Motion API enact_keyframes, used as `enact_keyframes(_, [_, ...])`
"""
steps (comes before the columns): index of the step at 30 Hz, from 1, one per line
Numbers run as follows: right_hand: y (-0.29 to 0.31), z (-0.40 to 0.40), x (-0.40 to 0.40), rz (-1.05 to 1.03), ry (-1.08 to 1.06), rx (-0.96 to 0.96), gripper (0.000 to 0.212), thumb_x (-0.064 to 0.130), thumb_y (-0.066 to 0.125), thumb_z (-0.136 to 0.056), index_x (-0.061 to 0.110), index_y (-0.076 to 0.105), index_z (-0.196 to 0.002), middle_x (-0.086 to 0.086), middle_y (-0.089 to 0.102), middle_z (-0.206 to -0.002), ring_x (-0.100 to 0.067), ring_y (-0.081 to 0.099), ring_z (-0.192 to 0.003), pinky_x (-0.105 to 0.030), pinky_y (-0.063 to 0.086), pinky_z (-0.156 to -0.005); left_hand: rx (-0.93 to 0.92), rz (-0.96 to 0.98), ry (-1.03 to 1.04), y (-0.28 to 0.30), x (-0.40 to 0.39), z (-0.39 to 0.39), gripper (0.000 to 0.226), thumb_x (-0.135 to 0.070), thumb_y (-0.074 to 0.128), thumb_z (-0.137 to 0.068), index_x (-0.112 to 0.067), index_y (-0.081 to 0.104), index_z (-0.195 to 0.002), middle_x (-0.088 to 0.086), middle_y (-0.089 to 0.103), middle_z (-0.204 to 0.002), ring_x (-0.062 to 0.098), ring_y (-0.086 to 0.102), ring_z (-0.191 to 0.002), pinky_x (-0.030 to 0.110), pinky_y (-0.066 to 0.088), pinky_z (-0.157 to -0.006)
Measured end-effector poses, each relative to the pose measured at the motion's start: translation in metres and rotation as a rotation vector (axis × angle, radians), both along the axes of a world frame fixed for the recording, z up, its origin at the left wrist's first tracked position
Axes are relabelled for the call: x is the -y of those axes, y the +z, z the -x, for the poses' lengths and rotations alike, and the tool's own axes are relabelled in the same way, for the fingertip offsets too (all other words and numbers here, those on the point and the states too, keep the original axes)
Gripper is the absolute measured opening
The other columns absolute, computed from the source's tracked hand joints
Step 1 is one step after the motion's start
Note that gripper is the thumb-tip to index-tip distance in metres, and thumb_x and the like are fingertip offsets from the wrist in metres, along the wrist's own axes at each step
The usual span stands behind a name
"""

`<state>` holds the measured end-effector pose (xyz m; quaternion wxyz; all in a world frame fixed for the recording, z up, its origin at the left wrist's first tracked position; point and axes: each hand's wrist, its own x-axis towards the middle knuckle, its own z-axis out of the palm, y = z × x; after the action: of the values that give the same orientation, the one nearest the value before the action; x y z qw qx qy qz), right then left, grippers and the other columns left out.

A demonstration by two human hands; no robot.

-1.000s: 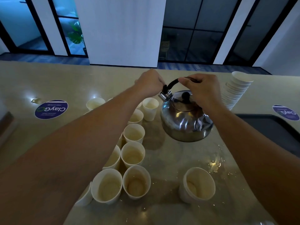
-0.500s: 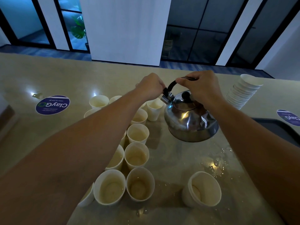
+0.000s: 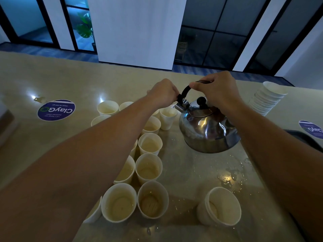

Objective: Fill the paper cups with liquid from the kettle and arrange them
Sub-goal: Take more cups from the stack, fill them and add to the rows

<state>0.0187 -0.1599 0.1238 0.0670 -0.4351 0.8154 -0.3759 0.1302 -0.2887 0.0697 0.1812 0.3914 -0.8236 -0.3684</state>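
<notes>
A steel kettle point(image 3: 208, 130) with a black handle and lid knob stands nearly level, low over the beige table point(image 3: 188, 172), right of the paper cups. My right hand point(image 3: 218, 91) grips the top of its handle. My left hand point(image 3: 164, 93) curls round the handle's lower end by the spout. The spout points at the far cup point(image 3: 167, 117). Several paper cups point(image 3: 149, 144) stand in two rows below my left forearm, which hides some of them. The nearest ones point(image 3: 118, 201) hold pale liquid. Whether the kettle touches the table is unclear.
A short stack of cups point(image 3: 220, 206) stands alone at the front right. A longer stack point(image 3: 267, 100) lies at the back right. A dark tray point(image 3: 312, 142) sits at the right edge. Spilled water point(image 3: 229, 179) glints near the kettle. Round blue stickers point(image 3: 56, 110) mark the table.
The kettle has come down lower toward the table and sits more level than before. Both hands stay on its handle.
</notes>
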Motion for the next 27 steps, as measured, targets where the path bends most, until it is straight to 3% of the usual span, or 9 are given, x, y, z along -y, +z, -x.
enact_keyframes(10, [-0.001,-0.001,-0.002,0.025,0.004,0.053,0.021,0.044,0.078,-0.084,0.024,0.075,-0.089,0.004,0.070,-0.075,0.002,0.064,-0.052,-0.010,0.040,-0.040,0.004,0.006,0.008,0.000,-0.002,0.001,0.030,-0.006,0.057,-0.090,-0.026,0.079,-0.095,0.002,0.075,-0.099,0.026,0.064,-0.104,0.048,0.046,-0.101])
enact_keyframes(14, [-0.005,0.003,-0.009,0.065,-0.024,0.061,0.025,0.049,0.077,-0.083,0.026,0.077,-0.092,0.007,0.071,-0.080,-0.007,0.065,-0.071,-0.019,0.046,-0.059,-0.008,0.018,-0.001,0.004,-0.008,0.002,0.036,-0.005,0.052,-0.092,-0.028,0.079,-0.096,-0.002,0.075,-0.100,0.023,0.064,-0.105,0.048,0.045,-0.102])
enact_keyframes(17, [-0.009,0.008,-0.021,0.178,-0.044,0.144,0.021,0.050,0.078,-0.082,0.030,0.078,-0.084,0.008,0.070,-0.072,-0.007,0.065,-0.069,-0.024,0.051,-0.067,-0.042,0.029,-0.027,0.013,-0.014,0.004,0.039,-0.005,0.050,-0.090,-0.031,0.079,-0.090,-0.006,0.074,-0.097,0.022,0.063,-0.104,0.048,0.044,-0.102])
enact_keyframes(21, [-0.012,0.012,-0.041,0.334,-0.084,0.186,0.011,0.047,0.079,-0.082,0.036,0.077,-0.080,0.013,0.074,-0.079,-0.003,0.069,-0.080,-0.024,0.055,-0.078,-0.065,0.065,-0.053,0.031,-0.029,0.010,0.040,-0.006,0.047,-0.086,-0.031,0.079,-0.087,-0.006,0.073,-0.096,0.022,0.063,-0.104,0.048,0.043,-0.102])
enact_keyframes(27, [-0.019,0.020,-0.087,0.465,-0.132,0.314,0.018,0.040,0.080,-0.082,0.023,0.079,-0.090,0.023,0.063,-0.057,0.008,0.056,-0.060,-0.020,0.045,-0.069,-0.031,0.094,-0.127,0.043,-0.060,0.027,0.033,-0.009,0.050,-0.084,-0.022,0.080,-0.090,-0.006,0.073,-0.094,0.022,0.062,-0.099,0.048,0.044,-0.100])
